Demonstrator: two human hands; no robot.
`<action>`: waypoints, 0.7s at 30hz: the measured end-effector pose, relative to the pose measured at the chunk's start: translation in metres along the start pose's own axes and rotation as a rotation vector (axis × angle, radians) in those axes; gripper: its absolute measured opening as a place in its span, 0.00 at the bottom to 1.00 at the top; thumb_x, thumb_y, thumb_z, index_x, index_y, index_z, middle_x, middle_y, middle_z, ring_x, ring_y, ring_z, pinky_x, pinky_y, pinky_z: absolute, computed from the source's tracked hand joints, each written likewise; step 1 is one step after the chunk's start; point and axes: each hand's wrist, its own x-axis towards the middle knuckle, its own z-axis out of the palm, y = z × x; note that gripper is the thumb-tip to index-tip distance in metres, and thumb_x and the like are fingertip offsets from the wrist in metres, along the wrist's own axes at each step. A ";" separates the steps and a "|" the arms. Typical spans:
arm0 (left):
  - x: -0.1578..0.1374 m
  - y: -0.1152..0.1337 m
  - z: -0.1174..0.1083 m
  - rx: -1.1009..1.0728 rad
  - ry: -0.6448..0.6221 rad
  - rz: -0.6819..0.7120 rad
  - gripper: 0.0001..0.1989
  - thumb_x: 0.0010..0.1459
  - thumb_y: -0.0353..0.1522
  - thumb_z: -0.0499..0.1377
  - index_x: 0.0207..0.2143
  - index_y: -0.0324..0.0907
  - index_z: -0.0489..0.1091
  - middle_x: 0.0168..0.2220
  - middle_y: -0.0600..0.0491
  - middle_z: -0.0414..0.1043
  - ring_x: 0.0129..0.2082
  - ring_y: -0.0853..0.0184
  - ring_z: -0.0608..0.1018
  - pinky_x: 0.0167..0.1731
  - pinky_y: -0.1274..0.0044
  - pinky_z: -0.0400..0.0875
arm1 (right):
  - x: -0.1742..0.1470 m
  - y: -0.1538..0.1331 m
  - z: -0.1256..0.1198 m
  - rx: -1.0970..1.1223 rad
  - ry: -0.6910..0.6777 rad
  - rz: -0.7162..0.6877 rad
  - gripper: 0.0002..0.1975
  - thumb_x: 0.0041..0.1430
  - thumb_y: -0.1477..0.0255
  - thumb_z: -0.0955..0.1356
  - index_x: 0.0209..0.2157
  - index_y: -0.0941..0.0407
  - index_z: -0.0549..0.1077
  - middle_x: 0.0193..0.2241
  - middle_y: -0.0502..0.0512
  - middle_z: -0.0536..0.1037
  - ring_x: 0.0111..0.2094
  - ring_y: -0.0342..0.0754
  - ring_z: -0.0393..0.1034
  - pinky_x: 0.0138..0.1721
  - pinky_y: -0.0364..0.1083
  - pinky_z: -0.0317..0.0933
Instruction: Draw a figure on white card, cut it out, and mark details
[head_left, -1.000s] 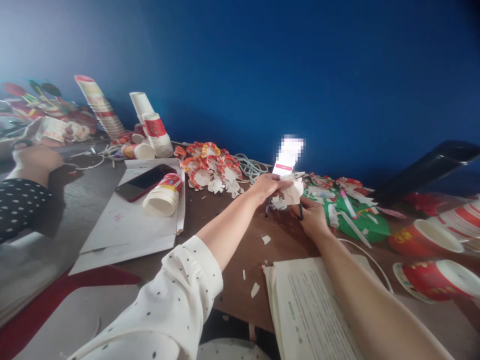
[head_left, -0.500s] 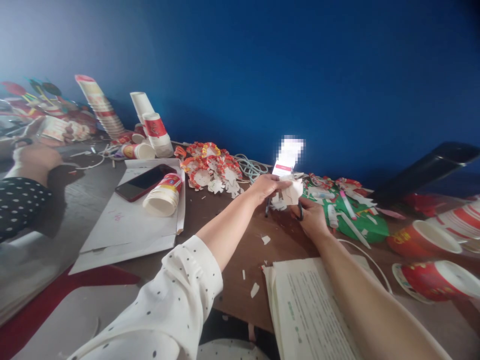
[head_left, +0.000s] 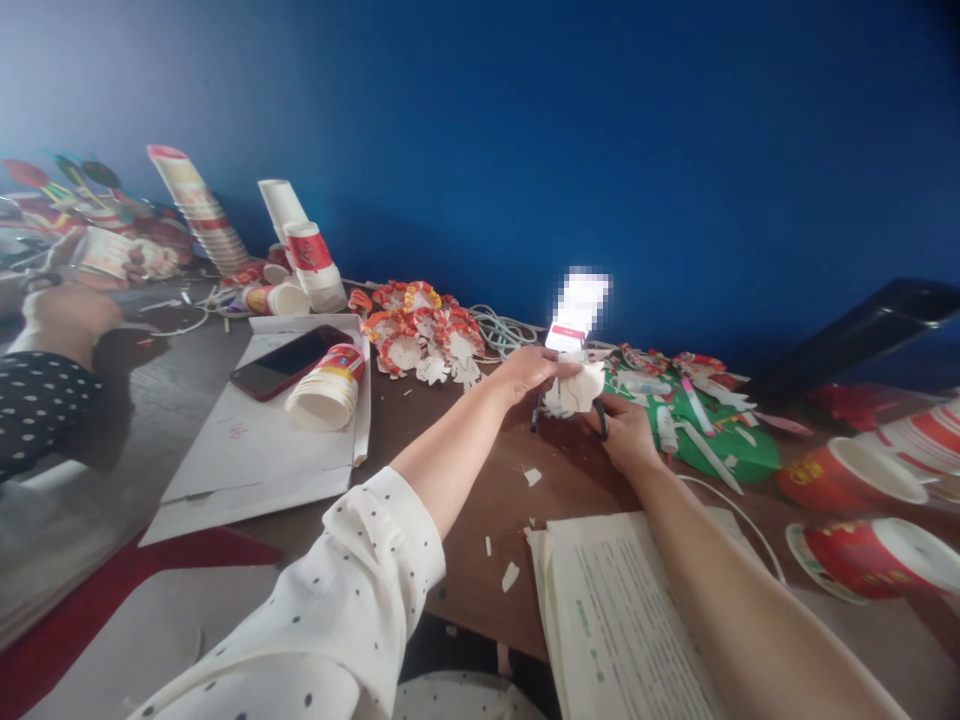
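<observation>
At a cluttered brown desk (head_left: 465, 460) against a blue wall (head_left: 487, 150), a person in a dotted white sleeve (head_left: 375, 570) works on a piece of white paper (head_left: 583, 388) held up in front of a phone with a lit screen (head_left: 567, 336). The left hand (head_left: 534, 370) pinches the paper between thumb and fingers; the right hand (head_left: 626, 437), just below and to the right, is curled around scissors (head_left: 602, 420), of which a black handle loop shows. The paper hides most of the blades, and whether they are apart cannot be told.

Left of the hands lies a heap of red, orange and white cutouts (head_left: 431, 335), with a coiled cable (head_left: 504, 332) beside it. To the right, a green sheet (head_left: 754, 458) bears white scraps and a pink marker (head_left: 697, 406). Nearer the wearer lie printed pages (head_left: 622, 610), partly covered by the right forearm, and a red paper cup (head_left: 851, 560) on its side.

At left, a dark phone (head_left: 281, 366) and nested paper cups (head_left: 328, 388) rest on white sheets (head_left: 225, 470), while a co-worker's hand (head_left: 71, 312) extends from a black dotted sleeve (head_left: 45, 410).
</observation>
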 end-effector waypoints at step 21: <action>0.003 -0.002 -0.004 -0.067 -0.010 -0.016 0.12 0.47 0.33 0.74 0.27 0.36 0.75 0.21 0.55 0.72 0.21 0.74 0.68 0.27 0.77 0.60 | 0.000 0.001 0.000 -0.047 0.003 -0.010 0.14 0.47 0.63 0.71 0.16 0.54 0.70 0.13 0.47 0.66 0.19 0.42 0.55 0.23 0.44 0.50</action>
